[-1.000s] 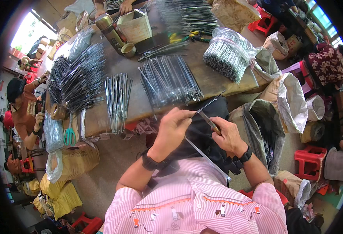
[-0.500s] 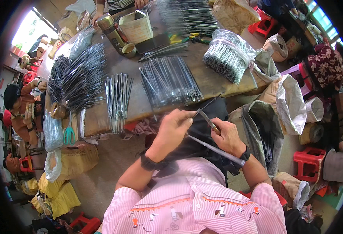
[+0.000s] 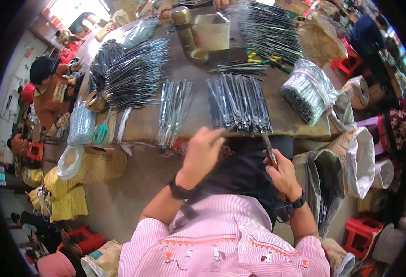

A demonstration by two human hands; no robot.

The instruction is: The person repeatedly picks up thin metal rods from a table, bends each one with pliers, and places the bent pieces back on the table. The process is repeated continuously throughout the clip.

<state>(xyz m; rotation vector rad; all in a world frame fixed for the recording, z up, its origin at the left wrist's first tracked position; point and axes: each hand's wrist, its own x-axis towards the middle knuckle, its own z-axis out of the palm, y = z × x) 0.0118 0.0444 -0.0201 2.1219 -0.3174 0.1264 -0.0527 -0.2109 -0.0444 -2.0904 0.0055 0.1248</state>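
Note:
My right hand (image 3: 283, 173) is closed round a narrow flat-bladed knife (image 3: 271, 151) with a brown handle. The blade points up to the table's front edge, by the lower ends of a row of dark, shiny thin strips (image 3: 240, 104). To the left, my left hand (image 3: 203, 154) is raised over my lap near the table edge. Its fingers are smeared by motion, and whether it holds anything cannot be made out. A smaller bunch of strips (image 3: 174, 113) lies just beyond it, overhanging the table edge.
Large strip piles (image 3: 136, 76) cover the table's left side, near teal scissors (image 3: 101, 134). A thermos (image 3: 183, 30), a box (image 3: 212, 32) and yellow-handled pliers (image 3: 258, 59) stand or lie farther back. A plastic-wrapped bundle (image 3: 307, 92) is right. Open sacks (image 3: 325, 184) flank my right arm.
My hands have moved apart, and the long grey strip between them no longer shows. The knife now points toward the table edge. The whole view has shifted, with the table appearing farther right.

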